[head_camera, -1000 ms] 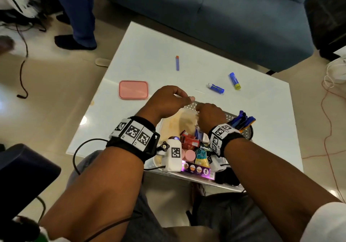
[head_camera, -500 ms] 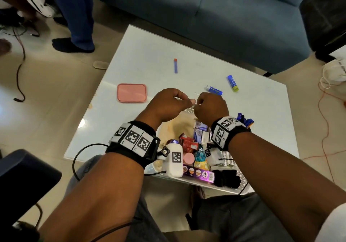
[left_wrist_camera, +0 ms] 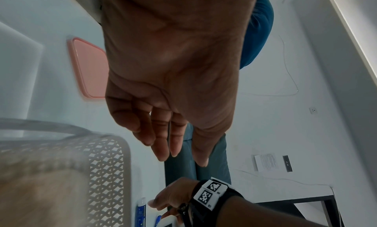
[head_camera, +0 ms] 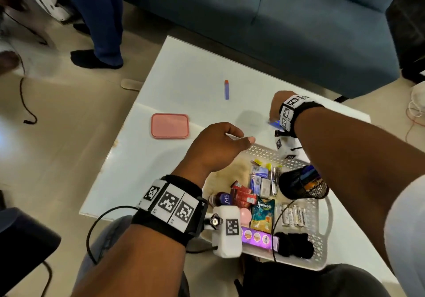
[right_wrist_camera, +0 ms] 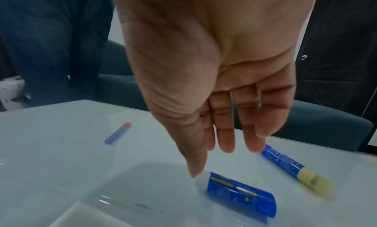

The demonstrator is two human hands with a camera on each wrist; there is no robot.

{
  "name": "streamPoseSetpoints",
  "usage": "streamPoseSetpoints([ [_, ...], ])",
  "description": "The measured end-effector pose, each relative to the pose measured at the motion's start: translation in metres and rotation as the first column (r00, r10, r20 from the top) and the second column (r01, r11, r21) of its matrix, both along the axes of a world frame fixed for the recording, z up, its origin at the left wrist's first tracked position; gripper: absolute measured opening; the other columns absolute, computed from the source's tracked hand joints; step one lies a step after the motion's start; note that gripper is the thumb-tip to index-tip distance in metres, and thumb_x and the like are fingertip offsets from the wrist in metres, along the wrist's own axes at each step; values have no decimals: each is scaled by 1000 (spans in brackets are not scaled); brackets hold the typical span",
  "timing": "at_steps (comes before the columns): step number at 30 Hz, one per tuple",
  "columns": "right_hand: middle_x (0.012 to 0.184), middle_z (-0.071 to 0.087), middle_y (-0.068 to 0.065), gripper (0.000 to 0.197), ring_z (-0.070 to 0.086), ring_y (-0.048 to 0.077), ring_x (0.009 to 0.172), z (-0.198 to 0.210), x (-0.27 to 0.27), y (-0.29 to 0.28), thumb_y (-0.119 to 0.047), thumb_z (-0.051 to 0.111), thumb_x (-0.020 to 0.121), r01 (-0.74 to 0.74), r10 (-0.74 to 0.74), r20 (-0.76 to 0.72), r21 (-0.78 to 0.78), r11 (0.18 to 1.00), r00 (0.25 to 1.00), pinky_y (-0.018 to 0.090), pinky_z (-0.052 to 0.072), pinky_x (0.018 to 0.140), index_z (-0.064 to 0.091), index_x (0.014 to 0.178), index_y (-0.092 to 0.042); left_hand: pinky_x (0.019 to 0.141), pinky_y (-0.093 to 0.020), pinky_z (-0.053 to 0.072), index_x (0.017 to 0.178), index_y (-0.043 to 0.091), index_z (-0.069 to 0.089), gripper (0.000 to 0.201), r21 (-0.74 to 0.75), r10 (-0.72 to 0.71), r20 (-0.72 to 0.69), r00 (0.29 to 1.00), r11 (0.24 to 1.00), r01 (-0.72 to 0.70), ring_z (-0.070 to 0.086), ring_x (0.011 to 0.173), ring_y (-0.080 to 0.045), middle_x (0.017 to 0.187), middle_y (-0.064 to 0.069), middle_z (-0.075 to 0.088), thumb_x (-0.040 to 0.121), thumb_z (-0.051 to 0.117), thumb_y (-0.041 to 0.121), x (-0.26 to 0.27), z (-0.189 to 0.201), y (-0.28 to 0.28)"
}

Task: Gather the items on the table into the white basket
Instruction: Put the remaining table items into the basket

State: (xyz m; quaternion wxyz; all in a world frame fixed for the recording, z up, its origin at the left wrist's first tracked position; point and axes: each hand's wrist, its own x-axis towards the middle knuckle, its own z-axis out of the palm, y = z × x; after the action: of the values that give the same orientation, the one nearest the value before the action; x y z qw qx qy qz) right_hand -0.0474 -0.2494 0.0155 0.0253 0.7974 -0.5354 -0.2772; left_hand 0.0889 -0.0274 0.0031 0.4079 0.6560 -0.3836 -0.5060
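Note:
The white basket (head_camera: 266, 151) sits at the table's near edge, filled with several small packets, batteries and a black mesh pen holder (head_camera: 303, 185). My left hand (head_camera: 239, 137) hovers over the basket's far left corner (left_wrist_camera: 106, 166), and its relaxed fingers (left_wrist_camera: 163, 146) hold nothing. Beyond the basket, my right hand (head_camera: 274, 113) reaches down to the table. In the right wrist view its fingers (right_wrist_camera: 224, 140) are straight. The thumb tip touches the white cap of a blue tube (right_wrist_camera: 238, 191). A blue glue stick with a yellow cap (right_wrist_camera: 293, 167) lies just right of the fingertips.
A pink lid (head_camera: 170, 125) lies flat on the white table (head_camera: 195, 71), left of my hands. A blue dart with an orange tip (head_camera: 226, 90) lies farther back. A blue sofa (head_camera: 276, 21) runs behind the table. A person's legs (head_camera: 101, 21) stand at the far left.
My hands, pinched together over the basket's far edge, have parted. The right hand moved out to the right over the blue tube. The left hand's fingers have loosened.

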Motion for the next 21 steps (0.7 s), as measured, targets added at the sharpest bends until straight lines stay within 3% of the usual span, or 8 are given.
streamPoseSetpoints([
  [4,80,60,5,41,57,27,72,-1,-5,-5,-48,68,87,-84,82,-169,-3,996,982,26,44,66,52,68,-15,76,-30,51,97,30,70,31,26,-9,5,1000,1000,8,63,78,-12,76,14,61,80,76,56,0,-1,1],
  [9,90,62,5,42,55,27,77,-20,-6,-20,-58,61,88,-88,91,-144,24,996,985,27,49,71,57,84,-16,73,-29,48,100,32,69,32,52,-31,7,999,998,31,63,79,-11,74,15,59,82,74,58,-3,0,0],
  [12,89,63,6,36,57,28,77,-31,-8,-27,-51,61,90,-129,130,-198,21,991,971,27,51,74,57,83,-16,71,-28,45,101,33,68,32,64,-44,15,999,997,43,61,78,-10,72,15,56,82,73,58,-4,-1,-2],
  [14,102,67,5,23,58,27,83,-32,-8,-32,-41,59,93,-148,161,-220,71,986,962,26,47,74,62,92,-18,70,-28,44,100,33,68,32,70,-44,11,999,997,44,60,75,-10,71,15,56,82,73,59,-5,-1,-2],
  [16,122,65,5,23,62,29,102,-34,-9,-45,-31,60,93,-109,129,-221,103,989,967,28,50,84,68,111,-19,70,-28,43,99,34,68,31,77,-42,2,999,996,42,60,73,-9,69,15,56,82,73,58,-5,-2,-3],
  [18,140,55,7,35,55,30,125,-36,-12,-63,-26,59,95,-26,37,-182,62,998,983,34,45,99,62,129,-17,70,-28,45,100,34,68,30,77,-48,2,999,996,47,60,72,-9,67,15,56,82,73,58,-5,-3,-3],
  [19,141,54,10,37,53,31,128,-34,-14,-70,-24,58,96,-2,6,-156,30,1000,988,36,44,101,60,132,-13,71,-29,46,100,34,67,30,78,-52,6,999,996,51,61,73,-9,66,15,56,82,73,58,-5,-4,-3],
  [21,130,59,18,35,57,36,118,-33,-20,-83,-20,58,95,98,-99,-101,-15,995,990,41,46,96,62,125,-4,74,-30,50,100,34,68,30,82,-54,14,998,995,53,62,73,-8,63,15,57,82,73,58,-4,-5,-3],
])
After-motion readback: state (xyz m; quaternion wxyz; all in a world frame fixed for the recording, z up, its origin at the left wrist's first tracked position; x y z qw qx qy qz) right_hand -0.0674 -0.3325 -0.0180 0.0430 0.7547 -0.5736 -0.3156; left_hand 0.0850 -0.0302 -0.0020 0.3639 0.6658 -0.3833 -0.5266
